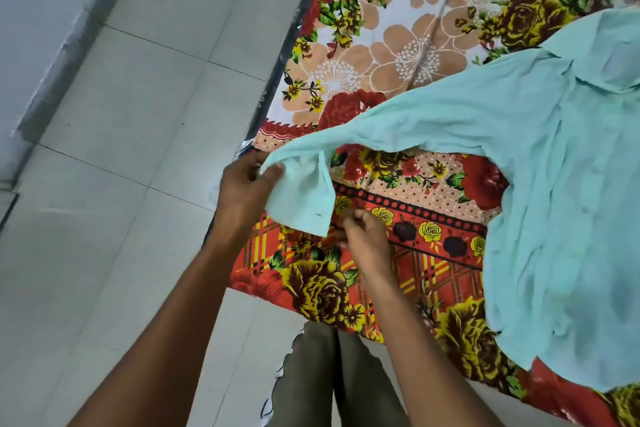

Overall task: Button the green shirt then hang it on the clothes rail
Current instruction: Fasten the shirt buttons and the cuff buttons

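The light green shirt (540,184) lies spread on a flowered bedsheet (398,55), its collar toward the upper right and one sleeve stretched out to the left. My left hand (247,189) grips the end of that sleeve at the cuff (301,198) and lifts it off the bed. A buttonhole shows near the cuff's lower edge. My right hand (363,236) is just below the cuff with its fingers curled at the cuff's lower corner; whether it pinches the cloth is hidden.
The bed's edge (277,80) runs diagonally from the top centre down to my hands. Pale floor tiles (138,114) fill the left side, with a wall (34,10) at the far left. My trouser legs (322,374) stand at the bed's near edge.
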